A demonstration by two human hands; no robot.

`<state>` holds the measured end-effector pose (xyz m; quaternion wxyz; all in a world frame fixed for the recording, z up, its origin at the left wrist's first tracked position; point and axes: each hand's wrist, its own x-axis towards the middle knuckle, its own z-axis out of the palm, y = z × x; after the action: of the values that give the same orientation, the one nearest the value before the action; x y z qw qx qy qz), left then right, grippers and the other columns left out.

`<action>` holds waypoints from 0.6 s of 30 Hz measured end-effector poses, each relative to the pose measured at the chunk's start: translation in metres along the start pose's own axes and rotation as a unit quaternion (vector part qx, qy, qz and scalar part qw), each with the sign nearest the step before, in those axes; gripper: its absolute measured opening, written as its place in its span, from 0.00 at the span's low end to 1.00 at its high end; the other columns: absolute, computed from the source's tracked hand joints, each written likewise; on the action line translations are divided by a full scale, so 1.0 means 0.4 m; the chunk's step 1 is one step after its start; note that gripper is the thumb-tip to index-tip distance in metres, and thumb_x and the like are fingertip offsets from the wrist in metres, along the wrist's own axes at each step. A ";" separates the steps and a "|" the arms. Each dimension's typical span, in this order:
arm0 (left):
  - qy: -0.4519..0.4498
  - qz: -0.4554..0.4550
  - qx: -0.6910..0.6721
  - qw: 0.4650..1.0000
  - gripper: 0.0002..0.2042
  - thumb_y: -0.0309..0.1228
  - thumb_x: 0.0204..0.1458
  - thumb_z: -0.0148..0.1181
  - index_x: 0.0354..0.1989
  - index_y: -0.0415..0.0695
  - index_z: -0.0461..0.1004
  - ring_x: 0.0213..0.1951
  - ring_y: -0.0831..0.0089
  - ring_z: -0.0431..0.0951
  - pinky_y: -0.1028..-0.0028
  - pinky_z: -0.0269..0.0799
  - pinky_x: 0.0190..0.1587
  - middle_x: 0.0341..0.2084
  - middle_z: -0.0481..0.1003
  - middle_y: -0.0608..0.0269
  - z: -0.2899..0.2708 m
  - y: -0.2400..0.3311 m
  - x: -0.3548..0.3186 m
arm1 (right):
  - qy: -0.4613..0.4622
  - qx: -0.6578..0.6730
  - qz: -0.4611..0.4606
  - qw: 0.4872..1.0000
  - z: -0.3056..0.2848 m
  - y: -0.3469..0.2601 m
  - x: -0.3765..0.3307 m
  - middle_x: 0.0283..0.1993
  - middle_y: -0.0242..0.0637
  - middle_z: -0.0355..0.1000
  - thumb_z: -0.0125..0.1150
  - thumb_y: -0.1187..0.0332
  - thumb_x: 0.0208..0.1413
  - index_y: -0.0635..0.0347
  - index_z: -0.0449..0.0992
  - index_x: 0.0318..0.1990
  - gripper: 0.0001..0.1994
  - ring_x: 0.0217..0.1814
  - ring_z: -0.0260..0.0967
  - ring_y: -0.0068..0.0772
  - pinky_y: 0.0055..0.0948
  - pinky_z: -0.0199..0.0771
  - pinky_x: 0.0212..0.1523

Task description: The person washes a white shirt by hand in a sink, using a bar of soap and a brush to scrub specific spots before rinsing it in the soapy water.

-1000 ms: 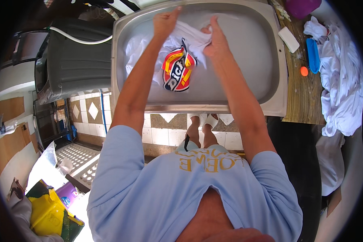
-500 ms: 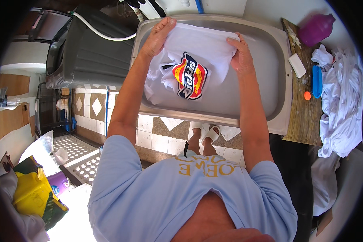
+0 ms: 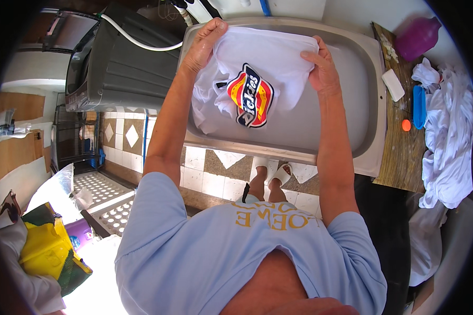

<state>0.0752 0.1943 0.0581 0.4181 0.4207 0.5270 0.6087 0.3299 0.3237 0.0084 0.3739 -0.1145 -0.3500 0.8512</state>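
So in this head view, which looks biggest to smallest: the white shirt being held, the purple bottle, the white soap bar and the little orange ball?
1. White shirt
2. Purple bottle
3. White soap bar
4. Orange ball
Both hands, left hand and right hand, grip the shirt.

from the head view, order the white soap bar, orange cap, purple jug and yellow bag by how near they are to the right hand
From the right hand:
1. White soap bar, just right, on the wooden shelf.
2. Orange cap, lower right.
3. Purple jug, upper right; close to the cap's distance, hard to call.
4. Yellow bag, far lower left.

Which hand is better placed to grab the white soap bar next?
Probably the right hand: it grips the white shirt at the edge nearer the soap bar on the wooden shelf.
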 end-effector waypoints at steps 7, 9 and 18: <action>-0.004 0.007 -0.038 0.999 0.05 0.32 0.57 0.52 0.31 0.46 0.70 0.33 0.88 0.67 0.84 0.64 0.39 0.28 0.68 0.78 -0.008 0.010 0.001 | -0.025 0.022 0.009 0.999 0.003 -0.013 -0.006 0.36 0.27 0.72 0.61 0.81 0.41 0.53 0.70 0.39 0.17 0.40 0.68 0.22 0.25 0.68 0.47; -0.032 0.005 -0.052 0.998 0.06 0.31 0.54 0.51 0.32 0.43 0.71 0.34 0.84 0.68 0.83 0.64 0.40 0.29 0.69 0.74 -0.028 0.016 0.004 | -0.032 0.028 0.007 0.999 0.006 -0.016 -0.007 0.35 0.27 0.72 0.61 0.80 0.41 0.53 0.70 0.39 0.16 0.40 0.68 0.22 0.25 0.68 0.47; -0.057 0.029 0.026 0.998 0.13 0.32 0.45 0.48 0.33 0.35 0.71 0.35 0.78 0.68 0.81 0.63 0.42 0.31 0.69 0.65 -0.034 0.044 0.002 | -0.047 0.020 0.007 0.999 0.003 -0.023 -0.010 0.34 0.26 0.71 0.61 0.79 0.42 0.53 0.69 0.36 0.13 0.39 0.68 0.20 0.23 0.67 0.45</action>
<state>0.0608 0.1892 0.0742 0.4184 0.4804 0.5056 0.5818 0.3373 0.3245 0.0154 0.3532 -0.0694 -0.3490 0.8652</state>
